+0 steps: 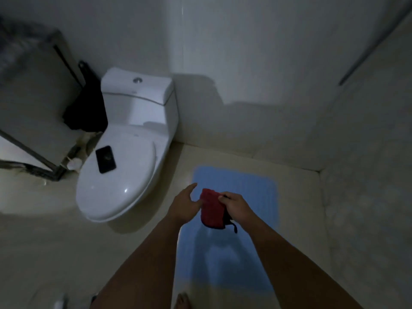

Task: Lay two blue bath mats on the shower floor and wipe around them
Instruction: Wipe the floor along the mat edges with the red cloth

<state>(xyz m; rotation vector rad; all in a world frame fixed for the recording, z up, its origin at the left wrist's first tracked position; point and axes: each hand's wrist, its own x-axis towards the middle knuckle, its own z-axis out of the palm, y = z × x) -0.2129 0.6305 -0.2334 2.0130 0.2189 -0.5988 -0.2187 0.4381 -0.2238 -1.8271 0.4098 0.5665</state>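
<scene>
- The blue mat [234, 219] lies flat on the pale floor [66, 253], its far edge near the wall and its left edge just beside the toilet [124, 175] base.
- The right hand [236, 204] pinches a soft red cloth [211, 208] above the mat.
- The left hand [185, 201] is beside the cloth, fingers relaxed — contact unclear.
- A dark phone [106, 159] lies on the glossy toilet lid.

A plain light-blue rubbery bath mat [234, 246] lies on a pale cream tiled floor [55, 253]; the folded cloth [213, 208] is deep red with black trim, the glossy ceramic toilet [124, 175] white, the flat phone [105, 159] black, the walls grey-white
</scene>
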